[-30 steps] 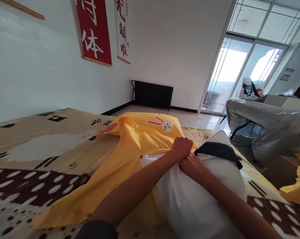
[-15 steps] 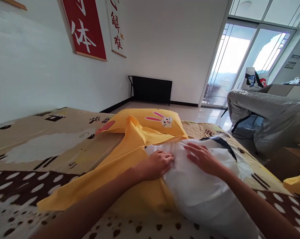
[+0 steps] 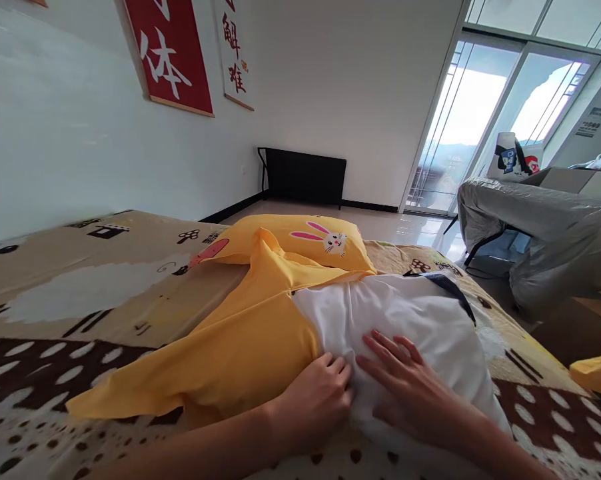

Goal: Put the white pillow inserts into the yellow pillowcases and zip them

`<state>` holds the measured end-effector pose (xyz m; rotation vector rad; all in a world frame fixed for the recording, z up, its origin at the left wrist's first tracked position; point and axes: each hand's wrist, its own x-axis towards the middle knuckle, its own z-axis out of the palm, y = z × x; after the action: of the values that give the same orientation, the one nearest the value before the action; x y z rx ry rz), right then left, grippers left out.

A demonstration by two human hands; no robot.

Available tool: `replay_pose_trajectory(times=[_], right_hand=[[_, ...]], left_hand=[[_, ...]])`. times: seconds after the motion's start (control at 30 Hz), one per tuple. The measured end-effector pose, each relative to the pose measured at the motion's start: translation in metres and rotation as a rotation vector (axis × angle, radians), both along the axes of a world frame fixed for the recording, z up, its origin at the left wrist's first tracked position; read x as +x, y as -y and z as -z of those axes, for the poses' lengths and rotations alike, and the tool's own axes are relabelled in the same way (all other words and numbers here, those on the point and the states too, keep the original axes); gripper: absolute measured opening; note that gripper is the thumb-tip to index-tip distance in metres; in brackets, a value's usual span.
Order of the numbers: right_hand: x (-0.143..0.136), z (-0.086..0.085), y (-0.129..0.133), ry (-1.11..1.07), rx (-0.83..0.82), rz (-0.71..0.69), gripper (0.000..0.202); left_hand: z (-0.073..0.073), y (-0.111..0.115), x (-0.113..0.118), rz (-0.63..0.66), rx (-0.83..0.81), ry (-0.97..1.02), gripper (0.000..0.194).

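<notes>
A white pillow (image 3: 420, 313) lies on the patterned bed cover (image 3: 180, 293), partly beside and under a loose yellow pillowcase (image 3: 240, 347). My left hand (image 3: 320, 400) has its fingers curled at the border of the yellow cloth and the white pillow; whether cloth is pinched in them is hidden. My right hand (image 3: 405, 380) rests on the white pillow with its fingers spread. Behind them lies a yellow pillow with a rabbit print (image 3: 300, 243).
A black folded panel (image 3: 305, 177) stands by the far wall. To the right are a table under grey plastic (image 3: 525, 207) and more yellow cloth (image 3: 600, 363). Red and white scrolls hang at the left; a glass door is at the back right.
Both hands have moved down toward me along the pillow. More of the white pillow's far part shows, and the yellow cloth near my left hand has shifted.
</notes>
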<state>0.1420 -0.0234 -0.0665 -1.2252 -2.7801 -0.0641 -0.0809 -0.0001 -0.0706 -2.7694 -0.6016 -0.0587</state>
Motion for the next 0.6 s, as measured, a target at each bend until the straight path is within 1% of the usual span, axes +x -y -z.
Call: replay_pose_trajectory(times=[0.07,0.13,0.2,0.27,0.33,0.37,0.43,0.47,0.53,0.6], right_hand=[[0.004,0.002,0.01,0.027,-0.052,0.007,0.085],[0.005,0.012,0.014,0.059,-0.101,0.031,0.096],[0.006,0.021,0.013,0.081,-0.132,0.059,0.1],[0.007,0.024,0.006,0.086,-0.165,0.05,0.1],[0.007,0.018,-0.003,0.063,-0.197,0.008,0.096],[0.007,0.015,-0.008,0.042,-0.209,-0.015,0.093],[0.004,0.009,-0.017,-0.017,-0.216,-0.052,0.08],[0.002,0.008,-0.021,-0.047,-0.216,-0.066,0.071],[-0.003,0.009,-0.026,-0.093,-0.219,-0.091,0.054],[-0.003,0.01,-0.026,-0.12,-0.22,-0.1,0.047]], left_hand=[[-0.001,-0.003,-0.002,0.029,0.081,0.077,0.012],[-0.004,-0.006,-0.004,0.076,0.103,0.08,0.012],[-0.008,-0.007,-0.004,0.091,0.071,0.03,0.014],[-0.01,-0.004,-0.001,0.033,-0.019,-0.042,0.021],[-0.011,0.003,0.009,-0.047,-0.124,-0.093,0.027],[-0.011,0.008,0.016,-0.068,-0.17,-0.098,0.029],[-0.01,0.016,0.034,-0.056,-0.236,-0.087,0.025],[-0.01,0.018,0.043,-0.045,-0.259,-0.073,0.022],[-0.012,0.018,0.061,-0.052,-0.283,-0.01,0.021],[-0.019,0.01,0.071,-0.081,-0.255,0.101,0.028]])
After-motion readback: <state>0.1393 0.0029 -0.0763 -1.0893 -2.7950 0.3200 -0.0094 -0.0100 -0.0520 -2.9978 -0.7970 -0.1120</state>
